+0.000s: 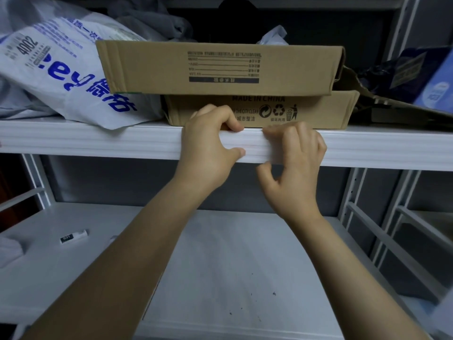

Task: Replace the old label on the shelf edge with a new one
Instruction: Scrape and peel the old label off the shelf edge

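The white shelf edge (98,141) runs across the view at mid height. My left hand (208,143) clamps it, with the fingers curled over the top and the thumb pressed on the lower lip. My right hand (296,165) is just to the right and blurred; its fingertips rest on the top of the edge and its thumb hangs apart below. Between the hands a pale strip (255,146) with a faint red line lies on the edge. Whether this is a label, I cannot tell.
Two flat cardboard boxes (220,69) are stacked on the shelf right behind my hands. A white plastic bag with blue print (61,77) lies to their left and dark packages (404,69) to their right. On the lower shelf (232,266) lies a small white tube (73,236).
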